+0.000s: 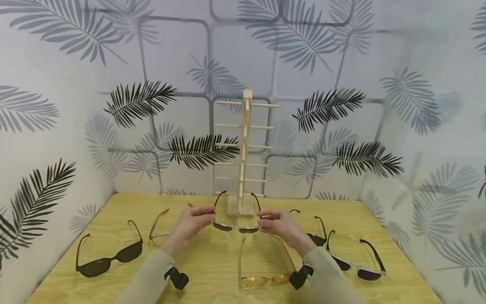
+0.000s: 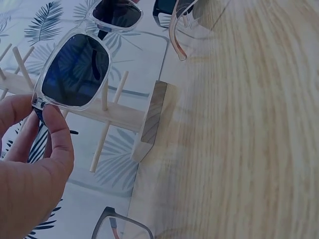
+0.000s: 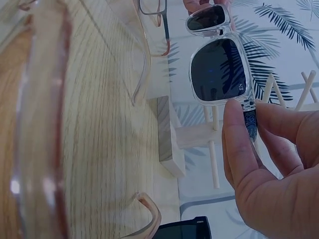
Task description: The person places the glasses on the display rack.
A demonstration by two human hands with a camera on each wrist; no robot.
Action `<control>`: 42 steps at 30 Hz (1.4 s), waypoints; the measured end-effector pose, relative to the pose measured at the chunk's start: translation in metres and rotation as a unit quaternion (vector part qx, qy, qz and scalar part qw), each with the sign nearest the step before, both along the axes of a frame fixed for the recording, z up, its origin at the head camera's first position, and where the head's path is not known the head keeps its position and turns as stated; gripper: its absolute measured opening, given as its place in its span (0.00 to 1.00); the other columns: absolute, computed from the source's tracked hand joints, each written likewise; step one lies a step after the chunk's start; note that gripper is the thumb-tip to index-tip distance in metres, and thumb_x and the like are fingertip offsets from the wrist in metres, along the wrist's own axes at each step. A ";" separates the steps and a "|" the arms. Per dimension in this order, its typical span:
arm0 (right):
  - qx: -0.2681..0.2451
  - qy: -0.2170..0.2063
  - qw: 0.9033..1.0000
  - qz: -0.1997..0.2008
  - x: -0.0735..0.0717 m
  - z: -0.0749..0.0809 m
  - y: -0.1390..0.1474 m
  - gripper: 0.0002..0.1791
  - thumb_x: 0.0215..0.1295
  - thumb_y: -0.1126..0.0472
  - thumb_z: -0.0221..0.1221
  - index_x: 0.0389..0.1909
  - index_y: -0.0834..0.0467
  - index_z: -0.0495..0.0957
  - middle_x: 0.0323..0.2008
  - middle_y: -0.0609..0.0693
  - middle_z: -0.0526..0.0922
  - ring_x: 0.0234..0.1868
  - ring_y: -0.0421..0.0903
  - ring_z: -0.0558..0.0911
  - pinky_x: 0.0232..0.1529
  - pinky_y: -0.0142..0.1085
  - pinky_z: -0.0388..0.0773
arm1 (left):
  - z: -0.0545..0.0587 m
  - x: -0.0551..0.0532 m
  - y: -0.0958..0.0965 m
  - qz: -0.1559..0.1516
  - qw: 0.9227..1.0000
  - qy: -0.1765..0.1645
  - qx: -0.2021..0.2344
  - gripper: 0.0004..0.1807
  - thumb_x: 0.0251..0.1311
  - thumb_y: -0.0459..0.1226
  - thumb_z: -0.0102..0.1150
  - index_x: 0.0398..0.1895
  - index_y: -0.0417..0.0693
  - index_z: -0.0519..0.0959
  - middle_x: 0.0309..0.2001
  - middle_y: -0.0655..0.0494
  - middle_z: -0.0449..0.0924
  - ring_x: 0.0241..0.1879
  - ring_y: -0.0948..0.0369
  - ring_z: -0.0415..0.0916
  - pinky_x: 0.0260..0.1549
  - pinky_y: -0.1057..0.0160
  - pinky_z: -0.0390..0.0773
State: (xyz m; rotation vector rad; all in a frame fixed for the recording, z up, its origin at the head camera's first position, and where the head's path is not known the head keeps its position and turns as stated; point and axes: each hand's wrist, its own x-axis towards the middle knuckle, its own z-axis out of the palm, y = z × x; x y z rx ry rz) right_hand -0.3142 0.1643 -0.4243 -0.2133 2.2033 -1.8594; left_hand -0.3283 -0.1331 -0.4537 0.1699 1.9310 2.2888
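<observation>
A pair of sunglasses [image 1: 222,226] with a clear frame, dark lenses and black temples is held up between my hands. My left hand [image 1: 193,222] pinches it at the left hinge, thumb and fingers on the temple. On the opposite hinge, my right hand [image 1: 279,226] grips in the same way. Both temples point away, toward the wooden display rack [image 1: 243,156], whose rows of pegs carry no glasses. In the left wrist view a dark lens [image 2: 77,69] faces the camera; the right wrist view shows the other lens [image 3: 219,69].
Amber-lensed glasses [image 1: 255,281] lie below the hands. Black sunglasses [image 1: 95,267] and thin-framed glasses [image 1: 153,226] are at left. At right lie clear-framed sunglasses [image 1: 369,275] and another dark pair [image 1: 317,240]. A patterned wall stands behind the wooden table [image 1: 205,270].
</observation>
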 end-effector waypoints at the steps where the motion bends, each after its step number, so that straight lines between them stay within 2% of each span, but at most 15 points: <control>1: -0.001 -0.001 1.000 -0.002 -0.001 0.001 0.000 0.20 0.68 0.66 0.59 0.59 0.66 0.76 0.53 0.65 0.78 0.42 0.46 0.85 0.54 0.46 0.82 | 0.000 -0.001 0.000 -0.002 1.000 0.003 -0.002 0.23 0.62 0.29 0.62 0.61 0.32 0.75 0.50 0.56 0.82 0.46 0.65 0.80 0.48 0.67 0.81; 4: -0.001 -0.007 1.000 -0.006 -0.004 0.002 0.000 0.19 0.69 0.66 0.59 0.59 0.65 0.76 0.53 0.65 0.78 0.42 0.45 0.85 0.54 0.46 0.81 | 0.002 -0.003 0.001 -0.004 1.000 0.001 0.000 0.23 0.62 0.29 0.62 0.61 0.33 0.74 0.52 0.53 0.81 0.48 0.64 0.80 0.49 0.66 0.81; 11: -0.006 -0.008 1.000 -0.009 -0.012 0.005 0.001 0.19 0.69 0.67 0.58 0.59 0.66 0.75 0.52 0.65 0.79 0.41 0.44 0.85 0.54 0.44 0.82 | 0.002 -0.009 0.004 -0.002 1.000 -0.006 0.007 0.25 0.61 0.30 0.63 0.62 0.34 0.74 0.62 0.45 0.74 0.61 0.52 0.73 0.50 0.68 0.80; 15: -0.017 -0.014 1.000 -0.017 -0.019 0.005 0.001 0.18 0.69 0.68 0.58 0.59 0.66 0.76 0.50 0.61 0.81 0.41 0.44 0.85 0.54 0.44 0.82 | 0.002 -0.012 0.004 0.000 1.000 -0.004 0.011 0.25 0.61 0.29 0.63 0.63 0.34 0.73 0.59 0.48 0.77 0.58 0.54 0.76 0.50 0.69 0.80; 20: -0.024 -0.020 0.999 -0.019 -0.028 0.003 0.000 0.18 0.69 0.69 0.57 0.59 0.67 0.76 0.55 0.66 0.79 0.43 0.46 0.85 0.53 0.41 0.82 | 0.000 -0.017 0.003 0.002 1.000 -0.010 0.002 0.25 0.62 0.29 0.62 0.64 0.36 0.73 0.58 0.50 0.77 0.55 0.59 0.77 0.53 0.67 0.79; 25: -0.026 -0.021 0.999 -0.028 -0.037 0.002 -0.001 0.17 0.69 0.69 0.57 0.57 0.69 0.76 0.57 0.68 0.77 0.41 0.44 0.85 0.48 0.36 0.84 | 0.000 -0.025 0.004 -0.004 1.000 -0.011 0.001 0.24 0.64 0.30 0.61 0.64 0.38 0.73 0.63 0.45 0.72 0.58 0.57 0.75 0.58 0.63 0.77; 30: -0.025 -0.017 0.999 -0.042 -0.044 0.003 0.000 0.16 0.69 0.69 0.57 0.56 0.70 0.77 0.56 0.67 0.78 0.41 0.44 0.85 0.50 0.38 0.83 | 0.001 -0.034 0.007 -0.005 1.000 -0.018 -0.004 0.23 0.66 0.31 0.59 0.65 0.39 0.73 0.66 0.41 0.68 0.60 0.52 0.74 0.65 0.55 0.71; 34: -0.026 -0.025 0.998 -0.051 -0.049 0.004 0.001 0.16 0.70 0.69 0.56 0.56 0.69 0.77 0.57 0.66 0.77 0.41 0.44 0.85 0.50 0.37 0.83 | 0.003 -0.039 0.010 0.005 1.000 -0.030 -0.003 0.22 0.65 0.31 0.59 0.63 0.39 0.74 0.61 0.45 0.73 0.56 0.55 0.77 0.66 0.52 0.70; 37: -0.025 -0.027 0.998 -0.052 -0.054 0.003 0.001 0.17 0.70 0.69 0.56 0.57 0.70 0.77 0.59 0.67 0.76 0.41 0.44 0.85 0.50 0.38 0.83 | 0.003 -0.045 0.011 0.014 0.999 -0.033 0.004 0.22 0.65 0.29 0.59 0.63 0.36 0.74 0.53 0.52 0.78 0.50 0.60 0.80 0.63 0.55 0.74; 42: -0.023 -0.025 0.998 -0.047 -0.062 0.002 0.000 0.17 0.71 0.68 0.56 0.58 0.70 0.76 0.61 0.68 0.74 0.48 0.48 0.85 0.55 0.40 0.81 | 0.003 -0.053 0.012 0.025 0.999 -0.031 0.016 0.21 0.65 0.28 0.58 0.62 0.32 0.74 0.51 0.51 0.79 0.49 0.59 0.80 0.64 0.53 0.72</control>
